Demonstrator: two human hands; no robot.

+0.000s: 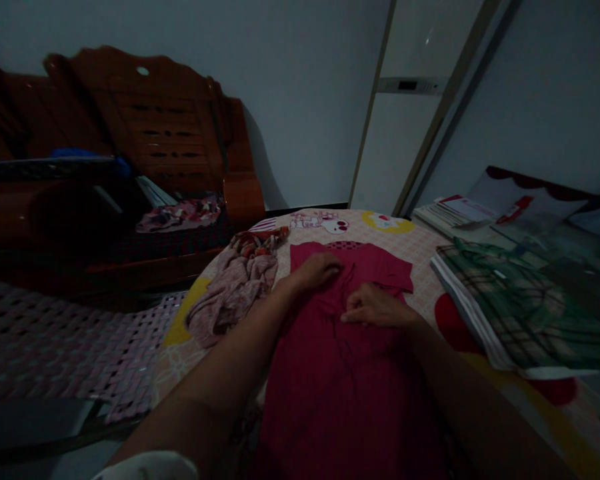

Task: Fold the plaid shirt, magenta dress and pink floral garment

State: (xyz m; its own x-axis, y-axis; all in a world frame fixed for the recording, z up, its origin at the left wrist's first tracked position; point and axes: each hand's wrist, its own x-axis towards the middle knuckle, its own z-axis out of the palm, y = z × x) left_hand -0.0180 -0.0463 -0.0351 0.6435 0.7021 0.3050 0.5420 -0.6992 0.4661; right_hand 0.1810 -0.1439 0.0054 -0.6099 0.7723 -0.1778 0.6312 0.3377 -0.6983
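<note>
The left hand (pixel 323 268) is resting with curled fingers on the upper part of a magenta short-sleeved dress (pixel 343 400), and the right hand (pixel 375 308) is bending its fingers inward over the waist area, beside some thin ties (pixel 347 360). Whether either hand is pinching the fabric, I cannot tell. The dress is lying lengthwise on a round table, its neckline pointing away from the person and its skirt running toward the body. A patterned tablecloth (pixel 425 257) is covering the table. To the left of the dress, a crumpled pale pink garment (pixel 235 287) is lying just beside an orange-patterned cloth (pixel 260 241). To the right, a folded green plaid cloth (pixel 525 300) is sitting on top of white layers. Behind the table, a carved wooden bench (pixel 165 127) is standing at the left and a tall white unit (pixel 405 133) is standing against the wall.
</note>
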